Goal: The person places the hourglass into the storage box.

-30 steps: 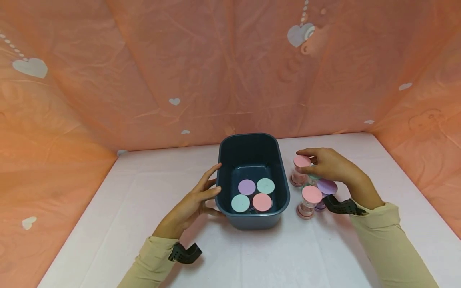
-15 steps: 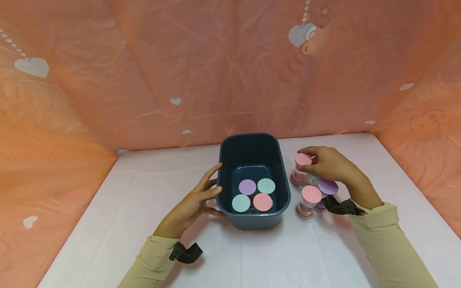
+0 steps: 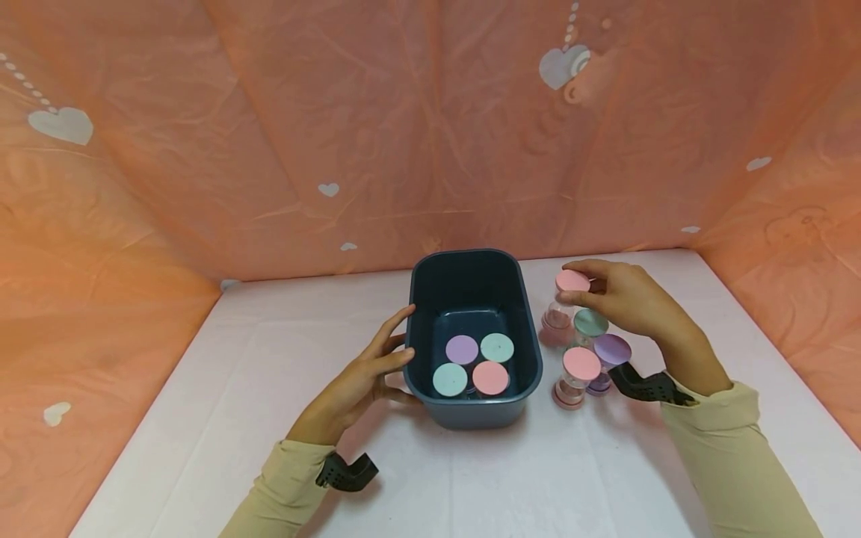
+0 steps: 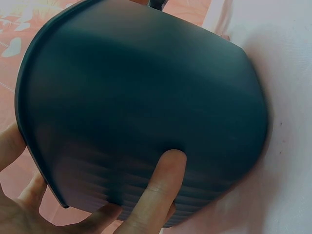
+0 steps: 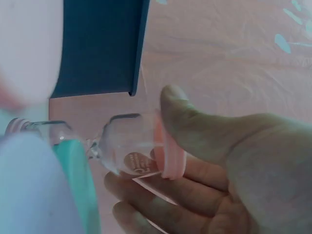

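My right hand (image 3: pixel 628 299) pinches a sand timer with a pink cap (image 3: pixel 572 282) at its top, between thumb and fingers. It leans slightly, just above the table. In the right wrist view, the clear glass bulb (image 5: pixel 129 146) and narrow neck show. Around it stand a green-capped timer (image 3: pixel 591 323), a purple-capped timer (image 3: pixel 613 349) and another pink-capped timer (image 3: pixel 581 364). My left hand (image 3: pixel 350 385) rests its extended fingers against the outer left wall of a dark blue plastic bin (image 3: pixel 474 416); in the left wrist view a fingertip (image 4: pixel 173 161) presses that wall.
Several timers stand upright at the bin's near end, with purple (image 3: pixel 462 350), green (image 3: pixel 497 348) and pink (image 3: pixel 490 378) caps among them. A white cloth (image 3: pixel 269 359) covers the table. An orange sheet with hearts (image 3: pixel 403 134) hangs behind and at the sides.
My right hand has moved up and slightly right, lifting the pink-capped sand timer a little and uncovering the green cap beside it. My left hand and the bin stay in place.
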The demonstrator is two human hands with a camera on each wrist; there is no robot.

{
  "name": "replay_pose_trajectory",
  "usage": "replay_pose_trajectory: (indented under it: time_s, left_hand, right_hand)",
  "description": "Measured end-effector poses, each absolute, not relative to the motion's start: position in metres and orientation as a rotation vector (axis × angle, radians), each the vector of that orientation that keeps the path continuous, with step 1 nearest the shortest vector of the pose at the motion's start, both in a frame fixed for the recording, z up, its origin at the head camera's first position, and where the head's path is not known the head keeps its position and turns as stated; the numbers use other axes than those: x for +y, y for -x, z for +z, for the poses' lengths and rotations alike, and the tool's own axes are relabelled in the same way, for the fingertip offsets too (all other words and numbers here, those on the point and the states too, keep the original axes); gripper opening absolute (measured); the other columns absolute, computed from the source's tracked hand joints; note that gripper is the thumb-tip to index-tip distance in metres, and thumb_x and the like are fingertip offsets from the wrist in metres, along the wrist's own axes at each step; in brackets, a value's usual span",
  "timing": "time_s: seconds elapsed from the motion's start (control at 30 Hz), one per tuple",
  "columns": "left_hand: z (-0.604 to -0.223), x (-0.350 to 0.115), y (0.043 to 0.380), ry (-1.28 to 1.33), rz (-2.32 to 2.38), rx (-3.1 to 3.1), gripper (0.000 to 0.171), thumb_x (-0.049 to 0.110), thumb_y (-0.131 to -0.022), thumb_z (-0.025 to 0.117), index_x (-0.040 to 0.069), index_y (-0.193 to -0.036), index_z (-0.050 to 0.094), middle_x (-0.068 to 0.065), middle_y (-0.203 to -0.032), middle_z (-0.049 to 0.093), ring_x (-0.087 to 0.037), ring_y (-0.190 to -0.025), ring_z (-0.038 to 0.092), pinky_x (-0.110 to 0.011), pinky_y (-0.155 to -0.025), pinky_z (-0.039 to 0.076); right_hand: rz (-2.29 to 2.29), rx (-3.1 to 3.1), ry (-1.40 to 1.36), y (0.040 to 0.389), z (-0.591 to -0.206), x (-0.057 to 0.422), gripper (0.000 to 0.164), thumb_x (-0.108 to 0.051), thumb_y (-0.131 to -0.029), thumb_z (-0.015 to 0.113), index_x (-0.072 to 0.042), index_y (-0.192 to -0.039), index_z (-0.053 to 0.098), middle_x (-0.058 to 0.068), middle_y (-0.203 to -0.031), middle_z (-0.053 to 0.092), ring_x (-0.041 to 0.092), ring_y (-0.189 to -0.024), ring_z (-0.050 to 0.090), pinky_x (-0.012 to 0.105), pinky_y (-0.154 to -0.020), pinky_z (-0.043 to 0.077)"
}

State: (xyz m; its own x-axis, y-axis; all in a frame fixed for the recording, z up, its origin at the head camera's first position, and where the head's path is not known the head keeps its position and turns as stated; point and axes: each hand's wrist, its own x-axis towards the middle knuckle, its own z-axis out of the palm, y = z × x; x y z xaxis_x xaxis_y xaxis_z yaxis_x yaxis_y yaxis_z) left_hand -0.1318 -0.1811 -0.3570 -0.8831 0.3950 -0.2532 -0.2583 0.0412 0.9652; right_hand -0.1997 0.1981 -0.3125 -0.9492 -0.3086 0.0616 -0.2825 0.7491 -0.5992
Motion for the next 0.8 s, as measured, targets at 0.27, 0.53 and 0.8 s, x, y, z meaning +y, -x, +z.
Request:
replay_pose_trajectory:
  time_s: [0.27,0.53,0.8]
  left_hand:
    - [-0.357,-0.181,0.132,-0.149,1.895,1.864,0.062,0.026,-0.102,0.051,0.051,-0.152,0.024,-0.011,-0.162,0.014,-0.048,-0.142,0.033,-0.063,-0.088,0.054]
    - [-0.356,-0.181,0.132,-0.153,1.895,1.862,0.062,0.026,-0.102,0.051,0.051,-0.152,0.023,-0.011,-0.163,0.014,-0.049,-0.143,0.031,-0.064,-0.088,0.054]
    - [-0.356,-0.181,0.131,-0.155,1.898,1.859,0.063,0.027,-0.102,0.053,0.051,-0.151,0.024,-0.012,-0.163,0.014,-0.048,-0.143,0.032,-0.063,-0.088,0.055]
  right_hand:
    - [-1.025,2.962,0.505,0.194,-0.304,0.196,0.064,-0.046,-0.091,0.068,-0.010,-0.142,0.054,0.016,-0.127,0.066,0.040,-0.114,0.064,0.057,-0.096,0.052]
    - [-1.118,2.981,0.478,0.188,-0.296,0.196,0.060,-0.047,-0.092,0.067,-0.016,-0.141,0.054,0.012,-0.127,0.064,0.038,-0.115,0.063,0.056,-0.094,0.050]
    - [-1.150,3.003,0.494,0.183,-0.290,0.200,0.058,-0.045,-0.093,0.067,-0.017,-0.142,0.053,0.011,-0.125,0.063,0.036,-0.113,0.064,0.037,-0.092,0.051]
